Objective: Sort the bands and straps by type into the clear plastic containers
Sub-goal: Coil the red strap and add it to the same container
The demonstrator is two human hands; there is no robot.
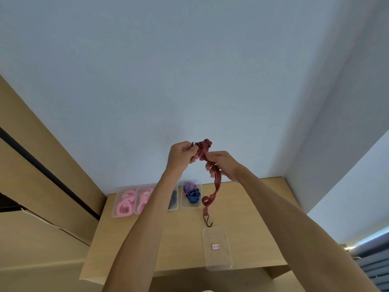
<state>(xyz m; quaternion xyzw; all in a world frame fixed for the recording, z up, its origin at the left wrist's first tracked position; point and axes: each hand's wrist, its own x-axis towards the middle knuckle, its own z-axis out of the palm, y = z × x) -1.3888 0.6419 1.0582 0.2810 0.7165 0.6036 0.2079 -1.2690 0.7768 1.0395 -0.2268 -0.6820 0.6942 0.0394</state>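
My two arms are bare from the lower edge of the view up to the wrists; no sleeve shows. My left hand (181, 155) and right hand (223, 165) have no glove, ring, watch or bracelet.

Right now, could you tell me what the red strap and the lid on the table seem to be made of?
Red strap: apparently woven elastic fabric, matte, with dark stripes and a dark hook that looks like metal. Lid: clear glossy plastic; the table shows through.
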